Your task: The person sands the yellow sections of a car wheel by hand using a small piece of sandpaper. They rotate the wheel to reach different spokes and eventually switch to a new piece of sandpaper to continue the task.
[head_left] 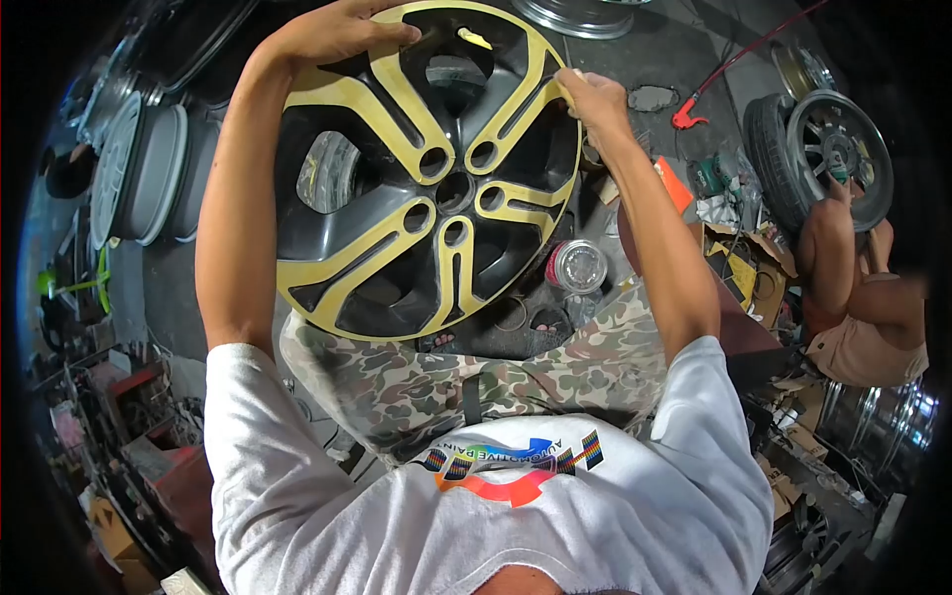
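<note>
Wheel (426, 178) stood between our hands: left hand (337, 35) gripped its top rim, right hand (593, 97) pressed, closed, against its edge.

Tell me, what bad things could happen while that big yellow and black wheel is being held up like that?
1. The wheel stands on its edge over the lap, steadied by the left hand at its top rim. If that hand slips, it might tip onto the legs or toes.
2. The right hand presses at the rim's edge; its fingers could scrape there.
3. A small can sits close beside the wheel and could get knocked over.
</note>
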Motion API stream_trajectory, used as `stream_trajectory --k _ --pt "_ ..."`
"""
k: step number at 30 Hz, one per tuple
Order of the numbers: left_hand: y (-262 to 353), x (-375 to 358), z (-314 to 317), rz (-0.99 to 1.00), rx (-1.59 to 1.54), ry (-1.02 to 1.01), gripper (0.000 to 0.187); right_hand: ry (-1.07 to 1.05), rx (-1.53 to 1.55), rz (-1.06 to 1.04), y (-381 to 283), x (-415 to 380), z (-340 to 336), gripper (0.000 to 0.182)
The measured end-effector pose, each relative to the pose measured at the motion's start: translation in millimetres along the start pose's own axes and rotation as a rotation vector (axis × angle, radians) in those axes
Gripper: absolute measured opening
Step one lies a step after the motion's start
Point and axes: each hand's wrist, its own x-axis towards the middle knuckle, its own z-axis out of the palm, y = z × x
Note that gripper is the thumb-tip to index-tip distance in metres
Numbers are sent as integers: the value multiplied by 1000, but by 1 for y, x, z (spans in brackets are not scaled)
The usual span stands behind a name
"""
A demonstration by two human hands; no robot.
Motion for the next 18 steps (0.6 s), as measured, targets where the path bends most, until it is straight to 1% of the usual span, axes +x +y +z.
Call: stream_trajectory --k 2,4,5,6,8,9,10,12,14,16,17,18 --pt "6 -7 1 43 26 -13 45 -35 -11 36 -1 -1 4 36" --pt "-1 -2 3 -16 -60 -17 46 -15 -1 -7 2 0 2 37" --pt "-2 0 1 14 48 -9 45 22 -15 -31 3 6 1 37" --pt "-3 0 1 13 48 -8 45 21 -15 -31 8 4 1 37" --pt "3 -4 4 11 -43 8 44 -26 -29 -70 -1 -10 3 36" --pt "6 -9 4 41 -35 6 44 -53 -40 -109 11 -7 8 37" --pt "3 -6 5 41 -40 4 44 -54 -44 -106 10 -7 6 37" --pt "-4 1 3 -38 -82 -10 46 11 -91 -126 5 -7 4 37" --pt "-4 -1 3 -6 -79 -11 46 18 -69 -112 3 -4 2 39" --pt "-2 -2 1 9 -23 4 46 -28 -111 -110 2 -10 3 39" --pt "-7 0 1 34 -4 2 46 -39 -72 -155 3 -18 6 39" --pt "-9 1 1 32 -8 -4 46 -37 -74 -148 4 -17 5 39"
